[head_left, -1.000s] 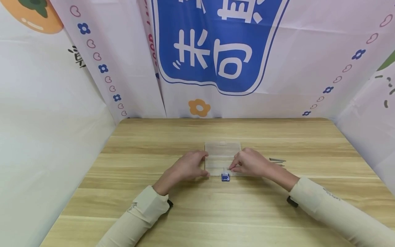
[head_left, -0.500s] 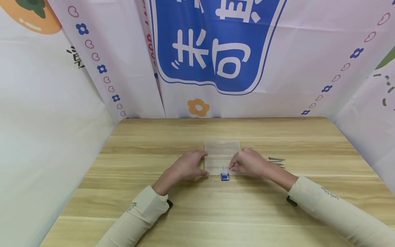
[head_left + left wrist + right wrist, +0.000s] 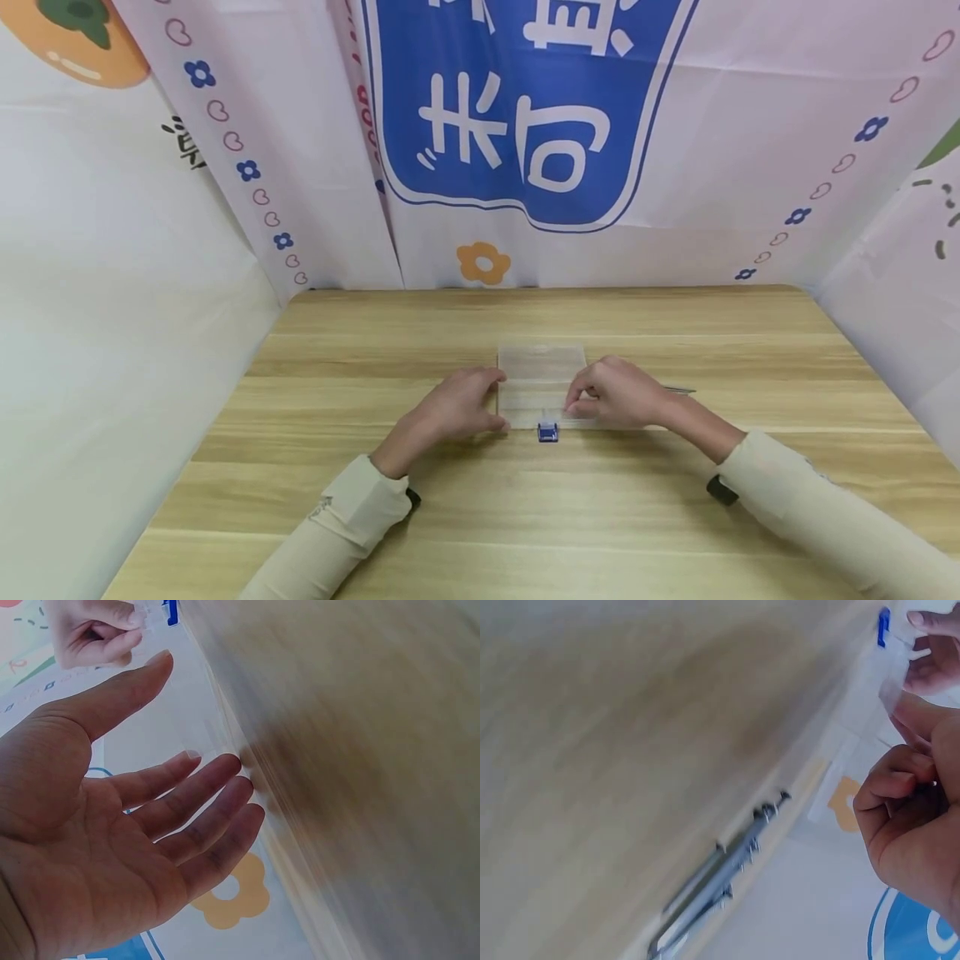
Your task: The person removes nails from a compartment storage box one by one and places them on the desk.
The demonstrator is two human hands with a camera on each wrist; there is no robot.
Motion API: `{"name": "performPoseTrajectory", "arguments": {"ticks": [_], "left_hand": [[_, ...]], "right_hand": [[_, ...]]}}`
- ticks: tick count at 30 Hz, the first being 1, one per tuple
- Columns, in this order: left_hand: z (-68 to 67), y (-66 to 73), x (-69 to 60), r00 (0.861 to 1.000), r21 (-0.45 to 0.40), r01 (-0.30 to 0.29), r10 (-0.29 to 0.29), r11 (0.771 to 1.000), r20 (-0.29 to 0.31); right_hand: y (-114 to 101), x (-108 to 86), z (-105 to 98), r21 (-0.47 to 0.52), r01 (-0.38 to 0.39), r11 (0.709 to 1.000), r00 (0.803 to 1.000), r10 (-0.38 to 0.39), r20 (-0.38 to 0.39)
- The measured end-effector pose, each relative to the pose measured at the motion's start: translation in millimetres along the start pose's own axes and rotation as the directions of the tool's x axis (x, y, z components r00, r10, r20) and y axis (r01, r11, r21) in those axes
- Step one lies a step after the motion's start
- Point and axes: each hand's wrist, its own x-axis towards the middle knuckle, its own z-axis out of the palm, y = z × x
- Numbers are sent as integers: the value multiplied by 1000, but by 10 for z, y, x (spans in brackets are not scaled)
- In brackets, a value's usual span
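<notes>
A clear plastic box (image 3: 540, 364) lies with its lid folded back on the wooden table; a blue latch (image 3: 548, 432) sits at its front edge. My left hand (image 3: 457, 404) touches the box's left side, thumb at the front corner and fingers farther back, spread and relaxed in the left wrist view. Over the box's right front part is my right hand (image 3: 618, 393), thumb and index tips close together, other fingers curled in the right wrist view. Whether anything is between those tips is too small to tell. Several metal nails (image 3: 727, 881) lie right of the box.
In the head view the right forearm hides most of the nails. Printed cloth (image 3: 712, 167) hangs behind and at both sides of the table (image 3: 480, 517). A dark wristband (image 3: 722, 490) shows below the right sleeve.
A thin nail showed at my right fingertips a second ago; it no longer shows there. The right hand has shifted slightly right, its forearm covering more nails. My left hand stays put.
</notes>
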Motion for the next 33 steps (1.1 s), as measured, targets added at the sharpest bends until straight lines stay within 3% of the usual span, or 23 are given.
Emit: {"name": "performPoseTrajectory", "arguments": {"ticks": [13,21,33], "left_hand": [[-7,3,-5,1000,5,-4,4,1000,0],[-26,10,-8,1000,1,-6,6,1000,0],[-9,-3,-1,1000,-11,0,0,1000,7]], "right_hand": [[177,-397,-291,-36,-57,998,997,55,-59],[320,-634,-337,-35,-82,996,996,81,-27],[464,-949,-375,-41,-122,992,992,120,-41]]}}
